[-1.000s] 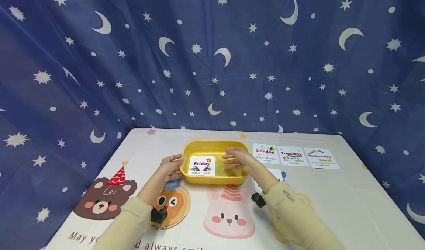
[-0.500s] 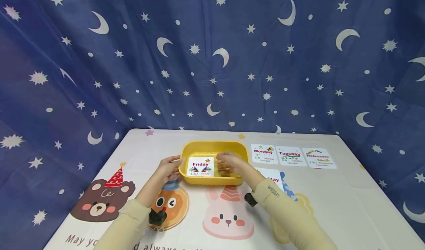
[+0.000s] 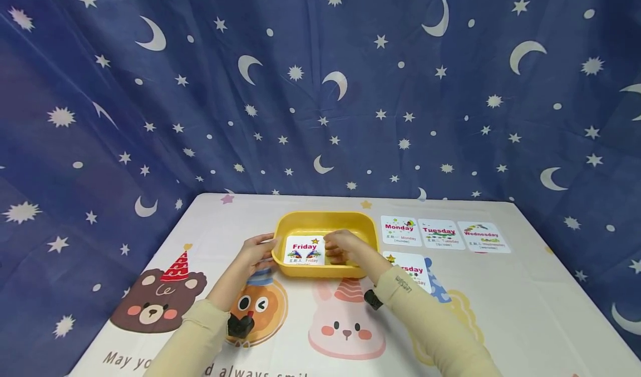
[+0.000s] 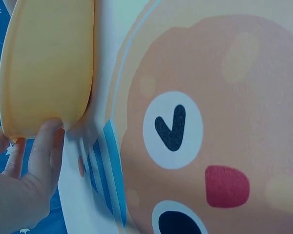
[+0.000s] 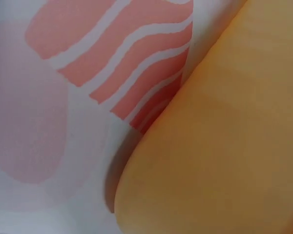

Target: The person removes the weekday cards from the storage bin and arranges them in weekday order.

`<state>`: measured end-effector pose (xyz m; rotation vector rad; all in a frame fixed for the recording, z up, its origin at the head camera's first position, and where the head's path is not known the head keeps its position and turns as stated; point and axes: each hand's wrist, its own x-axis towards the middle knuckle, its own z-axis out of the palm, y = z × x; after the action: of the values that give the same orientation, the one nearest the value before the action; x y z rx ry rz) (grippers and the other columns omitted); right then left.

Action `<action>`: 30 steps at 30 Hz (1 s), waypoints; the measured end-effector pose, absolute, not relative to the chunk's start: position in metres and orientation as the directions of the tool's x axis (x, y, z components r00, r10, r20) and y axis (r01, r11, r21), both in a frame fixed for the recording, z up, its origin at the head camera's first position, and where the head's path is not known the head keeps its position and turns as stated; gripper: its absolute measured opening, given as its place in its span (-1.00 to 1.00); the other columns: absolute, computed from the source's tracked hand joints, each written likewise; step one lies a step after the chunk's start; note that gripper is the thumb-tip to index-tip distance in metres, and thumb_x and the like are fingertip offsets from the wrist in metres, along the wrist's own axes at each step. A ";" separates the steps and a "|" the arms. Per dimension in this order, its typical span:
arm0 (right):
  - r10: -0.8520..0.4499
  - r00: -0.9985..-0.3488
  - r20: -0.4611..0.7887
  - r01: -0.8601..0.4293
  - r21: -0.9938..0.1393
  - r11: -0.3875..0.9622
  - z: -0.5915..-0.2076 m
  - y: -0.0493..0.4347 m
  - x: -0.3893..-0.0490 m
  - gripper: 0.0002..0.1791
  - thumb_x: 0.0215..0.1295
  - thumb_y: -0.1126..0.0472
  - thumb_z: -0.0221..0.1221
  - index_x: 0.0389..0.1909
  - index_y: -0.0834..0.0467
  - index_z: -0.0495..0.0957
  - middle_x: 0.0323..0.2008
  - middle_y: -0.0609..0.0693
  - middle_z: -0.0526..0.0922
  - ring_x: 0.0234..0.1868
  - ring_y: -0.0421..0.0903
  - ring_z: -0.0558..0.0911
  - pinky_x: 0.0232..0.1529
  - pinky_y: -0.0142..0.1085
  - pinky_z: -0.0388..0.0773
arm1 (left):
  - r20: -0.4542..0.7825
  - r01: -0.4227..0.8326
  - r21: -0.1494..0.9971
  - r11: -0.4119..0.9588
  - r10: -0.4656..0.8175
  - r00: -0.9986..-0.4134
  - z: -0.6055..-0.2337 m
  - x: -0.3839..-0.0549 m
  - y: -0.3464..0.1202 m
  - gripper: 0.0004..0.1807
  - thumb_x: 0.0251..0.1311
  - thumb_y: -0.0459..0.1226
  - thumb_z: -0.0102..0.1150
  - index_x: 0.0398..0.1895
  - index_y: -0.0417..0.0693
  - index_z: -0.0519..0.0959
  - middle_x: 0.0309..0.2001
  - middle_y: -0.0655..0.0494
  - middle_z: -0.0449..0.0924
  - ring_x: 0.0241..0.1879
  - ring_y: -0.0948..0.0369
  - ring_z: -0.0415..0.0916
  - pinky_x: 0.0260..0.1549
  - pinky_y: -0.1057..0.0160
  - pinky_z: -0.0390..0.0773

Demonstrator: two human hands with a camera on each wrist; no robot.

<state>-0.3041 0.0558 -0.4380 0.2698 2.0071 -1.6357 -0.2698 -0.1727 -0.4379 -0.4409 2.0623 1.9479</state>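
The left hand (image 3: 255,253) grips the left end of a yellow tray (image 3: 320,272), its thumb at the rim and its other fingers against the outer wall, as the left wrist view shows. The right hand (image 3: 345,247) reaches over the front rim into the tray, fingers bent, the tips just beside the right edge of the Friday card (image 3: 305,251); whether they pinch that card, I cannot tell. The right wrist view shows only the tray's outer wall and the printed cloth.

The Friday card lies face up in the left half of the tray, which stands on the counter (image 3: 526,310). To the right of the tray, 3 cards lie in a row: Monday (image 3: 400,231), Tuesday (image 3: 441,234) and Wednesday (image 3: 484,238). Below Monday lies 1 more card (image 3: 413,268), its word ending in "rsday", partly covered by the right sleeve (image 3: 430,321).

The cloth bears a bear (image 3: 155,304), an orange face (image 3: 257,304) and a pink rabbit (image 3: 347,332). Behind hangs a blue curtain (image 3: 320,88) with moons and stars.
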 end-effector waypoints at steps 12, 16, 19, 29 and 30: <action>-0.156 -0.833 -0.530 0.504 -0.845 0.180 -0.433 0.049 -0.305 -0.50 0.40 0.22 -0.02 0.27 0.38 0.22 -0.14 0.21 0.51 -0.37 -0.06 0.49 -0.02 -0.14 0.64 | -0.398 -0.399 0.915 0.055 -0.035 -0.917 -0.437 -0.270 -0.173 -0.51 0.37 -0.30 -0.04 0.33 -0.23 0.26 0.17 -0.35 0.39 -0.30 0.21 0.63 -0.31 0.25 0.71; -0.148 -0.837 -0.527 0.507 -0.848 0.155 -0.433 0.048 -0.304 -0.51 0.39 0.23 -0.02 0.26 0.39 0.22 -0.01 0.31 0.44 -0.37 -0.02 0.48 0.02 -0.08 0.62 | -0.401 -0.403 0.914 0.054 -0.043 -0.915 -0.438 -0.271 -0.173 -0.51 0.37 -0.31 -0.04 0.33 -0.23 0.26 0.15 -0.33 0.41 -0.30 0.20 0.62 -0.32 0.26 0.71; -0.129 -0.837 -0.531 0.513 -0.845 0.148 -0.431 0.047 -0.303 -0.47 0.38 0.23 -0.01 0.28 0.38 0.18 0.12 0.38 0.35 -0.33 0.01 0.46 0.04 -0.07 0.61 | -0.403 -0.405 0.913 0.053 -0.048 -0.914 -0.438 -0.271 -0.172 -0.52 0.37 -0.31 -0.04 0.32 -0.23 0.26 0.14 -0.33 0.42 -0.29 0.19 0.62 -0.32 0.25 0.71; -0.097 -0.812 -0.576 0.579 -0.815 -0.013 -0.428 0.038 -0.303 -0.52 0.39 0.28 -0.07 0.28 0.35 0.18 0.11 0.36 0.33 -0.24 0.06 0.35 0.13 0.02 0.51 | -0.403 -0.405 0.912 0.057 -0.050 -0.914 -0.436 -0.269 -0.171 -0.51 0.37 -0.31 -0.05 0.33 -0.24 0.25 0.16 -0.33 0.41 -0.29 0.21 0.61 -0.30 0.24 0.71; -0.093 -0.810 -0.579 0.583 -0.812 -0.019 -0.429 0.038 -0.304 -0.53 0.39 0.28 -0.07 0.27 0.35 0.19 0.06 0.34 0.35 -0.25 0.05 0.35 0.13 0.00 0.51 | -0.402 -0.404 0.913 0.056 -0.050 -0.914 -0.436 -0.269 -0.171 -0.51 0.37 -0.31 -0.04 0.33 -0.23 0.25 0.15 -0.32 0.41 -0.30 0.22 0.61 -0.29 0.23 0.71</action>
<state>-0.3037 0.0378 -0.4295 0.5102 1.7903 -1.8807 -0.2686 -0.1707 -0.4358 -0.4612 2.0725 1.9395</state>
